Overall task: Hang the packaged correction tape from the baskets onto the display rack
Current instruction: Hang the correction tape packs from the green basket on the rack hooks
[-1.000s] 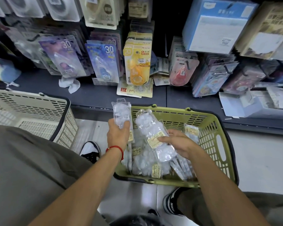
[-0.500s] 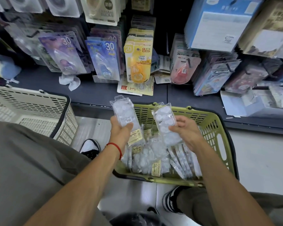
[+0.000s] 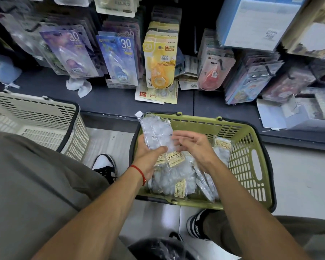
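Packaged correction tape [image 3: 155, 135] in clear wrap is held above the green basket [image 3: 250, 166], its top corner tipped toward the display rack [image 3: 120, 53]. Hanging on that rack are purple, blue, yellow and red carded tape dispensers; the upper rows are cut off by the frame, and the cards at far left and far right are too blurred to read. The dark shelf [image 3: 111, 98] beneath carries loose yellow cards and a crumpled white scrap [image 3: 79, 87]. A cream basket [image 3: 36, 117] stands on the floor at left, partly hidden behind the person's grey-clad knee; its contents cannot be seen. The green basket on the floor holds a heap of more clear packs [image 3: 169, 181] with yellow price labels, their number hard to make out under the arms. The left hand [image 3: 148, 156], a red cord at the wrist, grasps the raised pack from below with the thumb across its front. The right hand [image 3: 193, 145] is at the pack's right edge with fingers loosely curled, and whether it pinches the wrap cannot be told. A black-and-white shoe [image 3: 105, 166] shows between the baskets.
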{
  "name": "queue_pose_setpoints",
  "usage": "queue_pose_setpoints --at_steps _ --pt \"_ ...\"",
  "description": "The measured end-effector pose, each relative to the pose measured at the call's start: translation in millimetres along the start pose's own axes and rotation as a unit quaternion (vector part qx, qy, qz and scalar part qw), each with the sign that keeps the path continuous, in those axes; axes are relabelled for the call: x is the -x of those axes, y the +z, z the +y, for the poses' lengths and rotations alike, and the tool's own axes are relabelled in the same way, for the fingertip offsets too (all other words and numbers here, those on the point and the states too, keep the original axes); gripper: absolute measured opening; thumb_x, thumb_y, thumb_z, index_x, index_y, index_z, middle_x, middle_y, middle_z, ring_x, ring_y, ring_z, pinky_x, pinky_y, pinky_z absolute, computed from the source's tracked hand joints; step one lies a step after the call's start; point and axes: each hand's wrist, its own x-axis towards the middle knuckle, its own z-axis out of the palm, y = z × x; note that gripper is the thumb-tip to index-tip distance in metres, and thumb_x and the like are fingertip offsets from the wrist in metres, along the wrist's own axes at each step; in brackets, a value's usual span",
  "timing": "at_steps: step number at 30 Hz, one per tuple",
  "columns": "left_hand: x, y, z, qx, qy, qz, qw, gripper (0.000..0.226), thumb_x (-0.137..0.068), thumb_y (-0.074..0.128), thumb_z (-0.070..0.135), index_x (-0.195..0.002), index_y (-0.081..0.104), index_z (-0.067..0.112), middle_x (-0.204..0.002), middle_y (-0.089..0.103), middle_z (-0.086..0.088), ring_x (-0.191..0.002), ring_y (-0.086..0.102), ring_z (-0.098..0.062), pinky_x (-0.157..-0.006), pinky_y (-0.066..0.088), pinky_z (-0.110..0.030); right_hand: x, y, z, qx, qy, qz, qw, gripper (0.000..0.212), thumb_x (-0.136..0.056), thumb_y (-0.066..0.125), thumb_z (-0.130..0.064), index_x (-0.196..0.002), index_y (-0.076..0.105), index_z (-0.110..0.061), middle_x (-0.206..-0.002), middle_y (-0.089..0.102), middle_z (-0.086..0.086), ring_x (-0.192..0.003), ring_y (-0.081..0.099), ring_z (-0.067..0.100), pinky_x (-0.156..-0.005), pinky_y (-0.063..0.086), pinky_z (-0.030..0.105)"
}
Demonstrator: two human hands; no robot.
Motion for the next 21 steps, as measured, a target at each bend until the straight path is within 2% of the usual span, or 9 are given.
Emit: queue_pose_setpoints --at_steps 2,3,5,7,10,13,17,19,21 --pt "-0.7 -2.3 1.5 0.003 -0.003 0.016 1.000 0.067 -0.086 0.076 -0.008 -0.135 0.047 0.029 -0.122 0.072 -0.006 -0.107 0.074 -0.028 -0.086 0.064 -0.055 -9.1 -3.2 19.1 0.168 0.025 0.078 0.982 0.026 -0.102 0.065 -0.010 -0.127 0.072 -0.009 -0.118 0.077 0.006 -0.109 0.071 0.022 -0.098 0.057 0.043" --pt "-0.8 -3.5 2.1 -0.006 -0.002 0.023 1.000 0.067 -0.086 0.076 -0.007 -0.134 0.048 0.030 -0.121 0.072 -0.005 -0.105 0.074 -0.027 -0.084 0.064 -0.053 -10.7 -3.7 30.8 0.295 0.056 0.077 0.951 0.031 -0.102 0.067 -0.022 -0.130 0.069 -0.009 -0.124 0.074 0.008 -0.116 0.068 0.026 -0.101 0.054 0.042" --pt "-2.1 -7.2 2.3 -0.012 0.003 0.033 0.999 0.064 -0.086 0.077 -0.005 -0.131 0.051 0.032 -0.118 0.073 -0.004 -0.099 0.076 -0.023 -0.078 0.066 -0.047 -4.2 0.2 51.9 0.498 0.128 0.010 0.858 0.043 -0.100 0.067 -0.043 -0.128 0.064 -0.011 -0.129 0.067 0.011 -0.127 0.058 0.033 -0.106 0.047 0.041" --pt "-3.1 -11.3 4.8 0.000 0.004 0.042 0.999 0.058 -0.087 0.076 -0.003 -0.129 0.054 0.031 -0.114 0.075 -0.003 -0.091 0.079 -0.020 -0.071 0.066 -0.043 2.9 5.0 66.5 0.550 0.139 -0.016 0.823 0.038 -0.097 0.068 -0.051 -0.111 0.062 -0.017 -0.125 0.063 0.009 -0.131 0.051 0.033 -0.107 0.041 0.043" --pt "-5.4 -15.1 9.7 0.001 0.013 0.066 0.998 0.046 -0.088 0.074 0.000 -0.121 0.058 0.028 -0.108 0.076 -0.005 -0.084 0.079 -0.021 -0.065 0.065 -0.042 2.0 -0.2 66.6 0.388 0.131 0.035 0.911 0.032 -0.094 0.077 -0.032 -0.119 0.062 -0.019 -0.124 0.066 0.006 -0.119 0.059 0.028 -0.103 0.049 0.041" --pt "-5.4 -12.7 15.1 0.002 0.022 0.079 0.997 0.043 -0.089 0.071 0.004 -0.122 0.058 0.027 -0.111 0.074 -0.008 -0.092 0.077 -0.029 -0.069 0.065 -0.046 -0.1 -21.4 36.7 0.154 0.111 0.087 0.978 0.025 -0.097 0.072 -0.010 -0.113 0.056 -0.020 -0.117 0.070 0.009 -0.099 0.071 0.026 -0.084 0.064 0.046" --pt "-2.8 -4.6 23.4 0.026 0.014 0.075 0.997 0.042 -0.093 0.069 0.010 -0.126 0.055 0.031 -0.112 0.073 -0.006 -0.088 0.078 -0.026 -0.059 0.062 -0.038 10.7 -42.0 -16.3 0.128 -0.085 0.137 0.979 0.024 -0.098 0.067 -0.006 -0.110 0.052 -0.021 -0.111 0.071 0.002 -0.101 0.069 0.016 -0.084 0.056 0.030" --pt "0.1 0.2 31.2 0.087 -0.020 0.055 0.995 0.035 -0.095 0.069 0.009 -0.123 0.056 0.026 -0.108 0.075 -0.012 -0.081 0.080 -0.031 -0.055 0.061 -0.038 19.0 -34.3 -37.4 0.087 -0.158 0.111 0.977 0.025 -0.097 0.065 0.000 -0.105 0.054 -0.021 -0.111 0.072 -0.010 -0.103 0.068 0.003 -0.085 0.053 0.021" --pt "5.3 4.5 42.7 0.153 -0.050 0.019 0.987 0.031 -0.097 0.067 0.008 -0.124 0.058 0.021 -0.107 0.076 -0.018 -0.075 0.079 -0.036 -0.051 0.060 -0.039 24.6 -19.6 -49.4 0.064 -0.173 0.051 0.981 0.029 -0.092 0.065 0.008 -0.103 0.058 -0.018 -0.126 0.072 -0.010 -0.122 0.065 0.002 -0.097 0.056 0.030"
